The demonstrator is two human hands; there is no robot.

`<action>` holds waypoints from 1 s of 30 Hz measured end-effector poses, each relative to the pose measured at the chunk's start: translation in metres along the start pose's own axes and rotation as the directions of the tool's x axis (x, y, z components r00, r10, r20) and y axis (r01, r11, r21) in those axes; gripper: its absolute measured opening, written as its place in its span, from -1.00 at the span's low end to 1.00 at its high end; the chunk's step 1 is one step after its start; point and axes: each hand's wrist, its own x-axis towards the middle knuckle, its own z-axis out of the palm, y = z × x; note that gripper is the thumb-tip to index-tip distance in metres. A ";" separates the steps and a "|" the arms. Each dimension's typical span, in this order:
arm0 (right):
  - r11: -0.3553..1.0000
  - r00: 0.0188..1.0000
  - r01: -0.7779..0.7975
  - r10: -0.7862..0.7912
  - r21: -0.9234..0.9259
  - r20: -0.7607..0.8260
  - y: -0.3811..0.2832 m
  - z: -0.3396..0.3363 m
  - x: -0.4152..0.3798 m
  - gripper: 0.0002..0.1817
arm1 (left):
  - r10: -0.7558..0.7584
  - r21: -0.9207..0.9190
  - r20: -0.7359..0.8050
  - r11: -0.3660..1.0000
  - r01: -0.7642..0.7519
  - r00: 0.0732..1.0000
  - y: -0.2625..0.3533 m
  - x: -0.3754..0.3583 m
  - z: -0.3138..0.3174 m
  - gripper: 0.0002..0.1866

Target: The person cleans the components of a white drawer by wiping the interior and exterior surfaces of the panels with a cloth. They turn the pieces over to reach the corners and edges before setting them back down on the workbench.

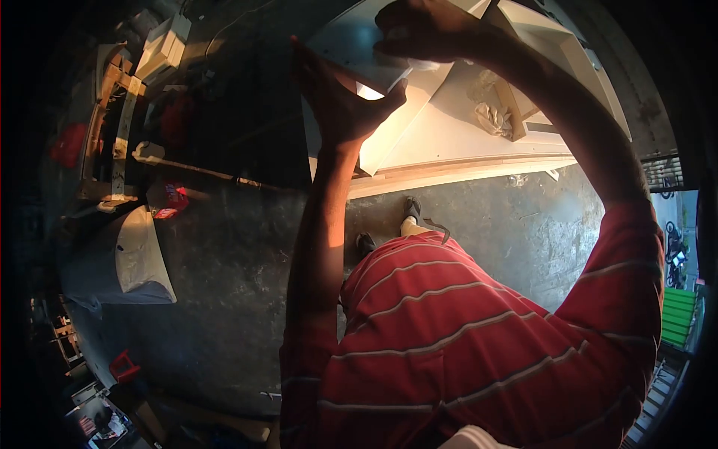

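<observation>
Near the top of the view, my left hand (340, 105) holds the lower left edge of a pale, flat panel (348, 46), its thumb and fingers spread around the corner. My right hand (422, 31) is at the panel's right side, fingers curled; whatever they hold, if anything, is too dark to make out. The panel is tilted over a light wooden worktop (426, 142). Right of the hands, a crumpled pale cloth or bag (493, 120) lies beside a small wooden frame (514, 112).
Wooden frames (120, 142) and stacked blocks (164, 49) stand at the left. A long-handled tool (194, 170), a red package (172, 200), a pale sheet-like object (142, 258) and a red stool (123, 366) are on the left side. Green crates (679, 316) show at the right edge.
</observation>
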 end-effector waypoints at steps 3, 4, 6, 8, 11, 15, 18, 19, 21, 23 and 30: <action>0.959 0.951 0.285 -0.282 0.004 -0.123 -0.001 0.010 -0.004 -0.72 | 0.002 -0.043 0.035 0.999 -0.001 0.999 -0.002 0.000 0.002 0.45; 0.980 0.974 0.199 -0.196 0.014 -0.114 0.003 0.008 -0.002 -0.72 | 0.017 -0.008 0.012 1.000 -0.017 1.000 -0.001 0.000 0.002 0.45; 0.999 0.999 0.033 -0.032 0.038 -0.020 0.008 -0.004 0.002 -0.71 | 0.034 0.028 -0.010 0.999 -0.033 0.999 0.001 -0.002 0.003 0.45; 0.980 0.975 0.193 -0.197 -0.041 -0.104 0.003 0.007 -0.002 -0.72 | -0.009 -0.033 0.033 0.999 0.010 0.999 -0.003 -0.003 0.004 0.46; 0.979 0.969 0.204 -0.201 0.013 -0.144 -0.001 0.008 -0.008 -0.72 | -0.077 -0.024 0.114 0.997 0.080 0.990 0.001 -0.002 0.000 0.47; 0.994 0.991 0.098 -0.101 -0.041 -0.091 0.009 0.001 0.000 -0.72 | -0.087 -0.138 0.072 0.986 0.097 0.994 0.002 0.000 -0.003 0.48; 0.956 0.939 0.294 -0.289 -0.002 -0.187 -0.004 0.012 -0.012 -0.76 | -0.070 -0.013 0.095 0.997 0.071 0.993 0.002 -0.001 0.000 0.49; 0.974 0.960 0.229 -0.226 -0.006 -0.164 -0.001 0.009 -0.010 -0.75 | -0.054 -0.051 0.070 0.997 0.058 0.996 0.002 0.001 -0.001 0.49; 0.992 0.985 0.109 -0.117 -0.071 -0.127 0.009 0.001 -0.003 -0.73 | -0.034 -0.091 0.047 0.995 0.039 0.998 0.004 0.002 -0.001 0.49; 0.985 0.976 0.173 -0.175 -0.026 -0.129 0.007 0.004 -0.008 -0.73 | -0.064 -0.112 0.036 0.991 0.068 0.997 0.004 0.002 -0.003 0.48; 0.944 0.978 0.187 -0.206 -0.271 -0.042 0.008 -0.001 -0.003 -0.69 | -0.023 -0.039 0.034 0.999 0.025 0.999 0.003 0.002 -0.004 0.44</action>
